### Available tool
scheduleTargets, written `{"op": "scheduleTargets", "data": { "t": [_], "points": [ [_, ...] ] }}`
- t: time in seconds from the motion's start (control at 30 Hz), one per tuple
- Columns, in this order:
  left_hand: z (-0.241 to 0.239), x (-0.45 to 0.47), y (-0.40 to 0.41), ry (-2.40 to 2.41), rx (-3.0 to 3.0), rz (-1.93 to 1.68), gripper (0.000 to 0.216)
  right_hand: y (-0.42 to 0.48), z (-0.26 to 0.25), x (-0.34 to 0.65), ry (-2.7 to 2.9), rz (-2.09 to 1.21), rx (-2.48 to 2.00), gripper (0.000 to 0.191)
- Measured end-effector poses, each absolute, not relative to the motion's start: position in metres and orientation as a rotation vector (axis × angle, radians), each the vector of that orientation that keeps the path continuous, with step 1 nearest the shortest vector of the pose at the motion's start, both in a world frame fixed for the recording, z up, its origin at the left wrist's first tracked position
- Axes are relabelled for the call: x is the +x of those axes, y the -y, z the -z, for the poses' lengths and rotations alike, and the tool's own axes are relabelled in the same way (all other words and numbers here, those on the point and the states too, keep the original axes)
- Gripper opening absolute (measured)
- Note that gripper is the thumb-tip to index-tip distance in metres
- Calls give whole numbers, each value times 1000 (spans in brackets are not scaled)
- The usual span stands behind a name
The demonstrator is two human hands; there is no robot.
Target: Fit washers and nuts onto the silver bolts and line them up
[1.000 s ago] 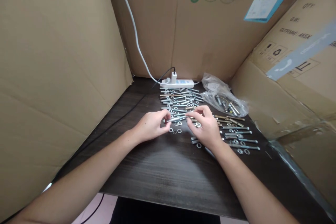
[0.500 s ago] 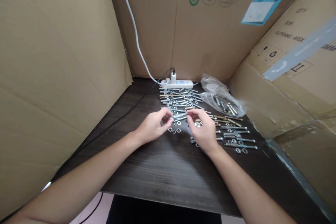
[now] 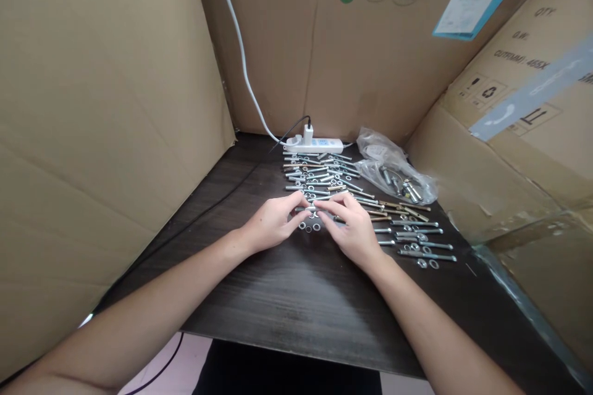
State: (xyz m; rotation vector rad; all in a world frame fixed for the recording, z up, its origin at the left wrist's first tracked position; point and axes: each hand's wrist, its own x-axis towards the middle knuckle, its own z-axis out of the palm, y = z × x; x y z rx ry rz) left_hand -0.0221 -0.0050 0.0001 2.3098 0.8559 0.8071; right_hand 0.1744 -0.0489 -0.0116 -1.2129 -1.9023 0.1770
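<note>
My left hand [image 3: 273, 222] pinches a short silver metal sleeve [image 3: 312, 207] between thumb and fingertips, low over the table. From the other side my right hand [image 3: 352, 228] has its thumb and fingers closed at the sleeve's right end; its fingers hide part of what lies there. Just below the fingertips lie a few loose washers [image 3: 316, 227]. Beyond the hands, silver and brass-coloured bolts [image 3: 310, 188] with sleeves, nuts and rings are laid out in rows. More bolts [image 3: 428, 255] with washers and nuts lie to the right of my right hand.
A white power strip [image 3: 315, 146] with a plugged-in charger stands at the back. Right of it is a clear plastic bag [image 3: 393, 170] with metal fittings inside. Cardboard boxes [image 3: 278, 43] wall the dark table [image 3: 278, 302] on three sides. A black cable [image 3: 199, 219] runs along the left.
My hands have come closer together, the right one moving left, and the metal pieces held between them are now mostly covered by fingers. The view has shifted slightly.
</note>
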Motion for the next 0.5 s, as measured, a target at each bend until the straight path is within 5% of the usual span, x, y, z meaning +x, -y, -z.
{"op": "scheduleTargets", "data": {
  "t": [0.5],
  "points": [
    [6, -19, 1, -882, 2441, -617, 22, 36, 8, 203, 1884, -87, -1346, 14]
  ]
}}
